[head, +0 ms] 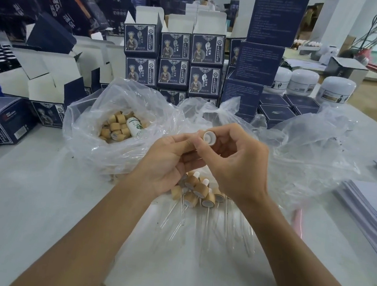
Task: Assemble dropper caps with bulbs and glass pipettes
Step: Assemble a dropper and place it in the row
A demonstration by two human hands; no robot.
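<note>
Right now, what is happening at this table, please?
A person is putting dropper caps together. The right hand and the left hand hold one white-lined cap between their fingertips, above the table. Below the hands lies a pile of finished droppers with glass tubes. A clear bag on the left holds loose wooden caps.
</note>
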